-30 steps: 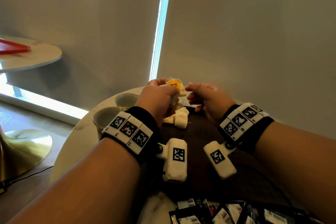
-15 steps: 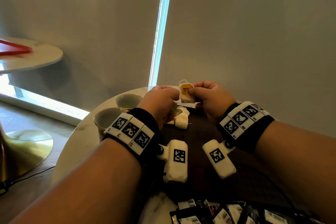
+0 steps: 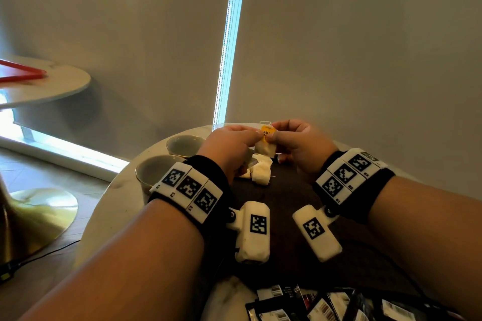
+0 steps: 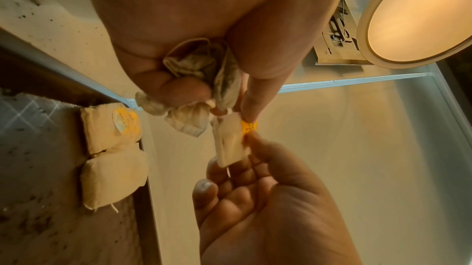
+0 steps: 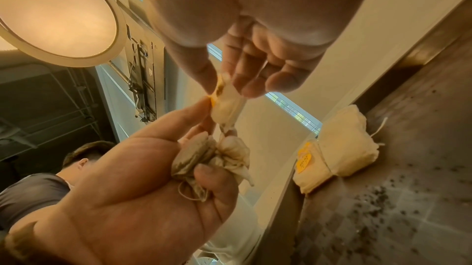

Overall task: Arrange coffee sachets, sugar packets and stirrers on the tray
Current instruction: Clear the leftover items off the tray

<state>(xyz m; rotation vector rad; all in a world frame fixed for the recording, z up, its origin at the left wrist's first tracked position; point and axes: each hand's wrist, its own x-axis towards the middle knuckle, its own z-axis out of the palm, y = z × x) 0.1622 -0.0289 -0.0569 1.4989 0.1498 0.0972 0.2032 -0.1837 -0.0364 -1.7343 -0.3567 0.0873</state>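
A small pale sachet [image 3: 266,148] with a yellow tag [image 3: 268,131] hangs above the far end of the dark tray [image 3: 287,190]. My left hand [image 3: 254,136] and right hand [image 3: 276,136] both pinch it at the tag. In the left wrist view the left hand [image 4: 245,116] also grips a crumpled bunch of sachets [image 4: 201,67] in its palm. The right hand [image 5: 224,85] pinches the sachet [image 5: 227,105] between thumb and fingers. Two more pale sachets [image 3: 260,174] lie on the tray's far edge. No stirrers are in view.
Two empty cups [image 3: 182,144] [image 3: 154,172] stand on the round marble table [image 3: 104,203] left of the tray. Several black sachets [image 3: 313,305] lie at the near edge. A person's head [image 5: 84,158] shows in the right wrist view.
The tagged sachet was first in my left hand alone. My right hand came in and took hold, and now both hands pinch it close together.
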